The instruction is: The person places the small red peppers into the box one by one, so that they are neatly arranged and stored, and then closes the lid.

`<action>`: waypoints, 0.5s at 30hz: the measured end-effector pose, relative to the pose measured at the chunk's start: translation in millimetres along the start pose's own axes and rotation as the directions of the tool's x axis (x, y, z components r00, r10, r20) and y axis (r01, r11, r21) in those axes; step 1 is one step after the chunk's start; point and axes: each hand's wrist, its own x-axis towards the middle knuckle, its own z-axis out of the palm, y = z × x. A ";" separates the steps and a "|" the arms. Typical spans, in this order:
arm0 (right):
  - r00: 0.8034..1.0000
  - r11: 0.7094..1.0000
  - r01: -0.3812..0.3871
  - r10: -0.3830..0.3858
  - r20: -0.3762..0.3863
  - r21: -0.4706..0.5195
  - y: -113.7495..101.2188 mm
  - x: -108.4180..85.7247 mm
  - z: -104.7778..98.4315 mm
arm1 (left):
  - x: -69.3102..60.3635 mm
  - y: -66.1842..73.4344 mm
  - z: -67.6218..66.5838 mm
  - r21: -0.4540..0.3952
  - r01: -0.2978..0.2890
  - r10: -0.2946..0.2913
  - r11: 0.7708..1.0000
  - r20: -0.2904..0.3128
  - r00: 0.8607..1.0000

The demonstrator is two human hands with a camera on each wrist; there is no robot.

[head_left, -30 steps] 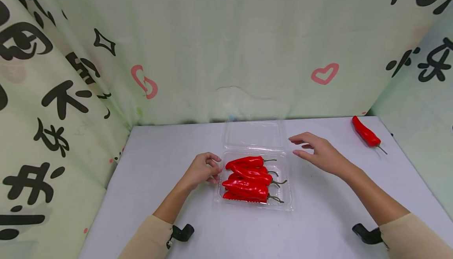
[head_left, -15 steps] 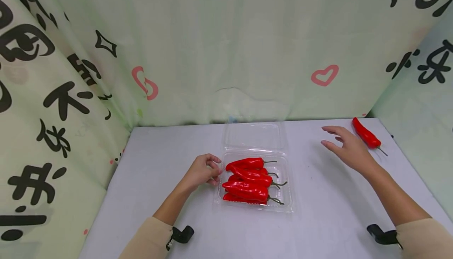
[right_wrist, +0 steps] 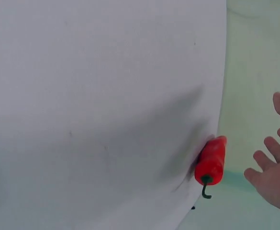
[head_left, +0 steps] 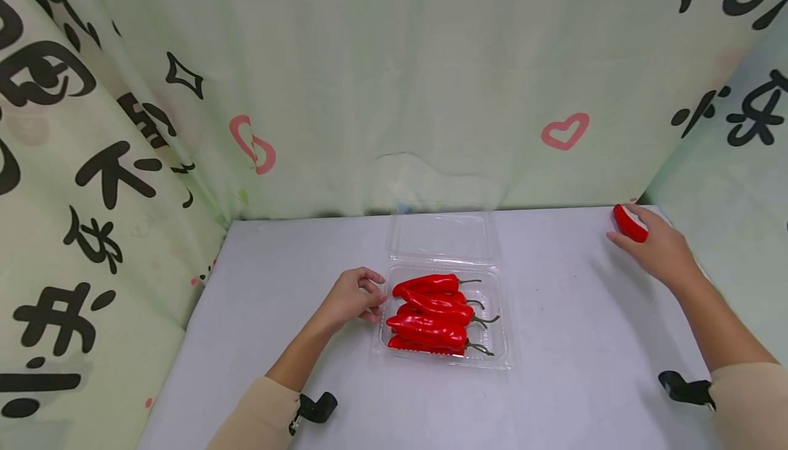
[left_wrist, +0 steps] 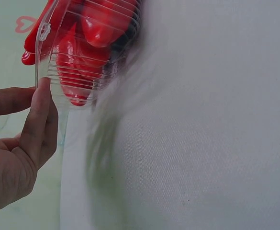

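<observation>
A clear plastic clamshell box (head_left: 503,327) lies with its lid folded back on the table, holding several red peppers (head_left: 429,330) with green stems. My left hand (head_left: 352,298) pinches the box's left rim between thumb and fingers, as the left wrist view shows at the ribbed wall (left_wrist: 51,72). At the far right corner of the table, my right hand (head_left: 665,245) reaches over a single red pepper (head_left: 629,224), hiding its stem end in the head view. In the right wrist view its spread fingers stand apart from that pepper (right_wrist: 210,160).
The box lid (head_left: 443,238) leans toward the back, near the printed curtain (head_left: 308,94). A white cloth covers the table (head_left: 554,381), whose right edge runs close by the lone pepper. Black wrist mounts (head_left: 319,407) sit on both sleeves.
My right hand has moved right, from beside the box to above the lone pepper at the corner. The left hand and box stay in place.
</observation>
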 end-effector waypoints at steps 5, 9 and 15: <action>0.996 0.996 -0.089 0.088 0.006 0.018 13.2 5.0 -6.0 | -0.4 0.2 0.0 0.000 -0.002 0.002 1.000 0.005 1.000; 0.991 0.990 -0.134 0.134 0.022 0.030 21.7 8.9 -2.9 | -0.2 -0.1 -0.3 -0.003 -0.004 0.004 1.000 0.007 1.000; 0.985 0.985 -0.172 0.172 0.027 0.018 33.8 17.4 5.6 | -0.2 -0.6 -1.4 -0.017 -0.002 0.002 1.000 0.012 1.000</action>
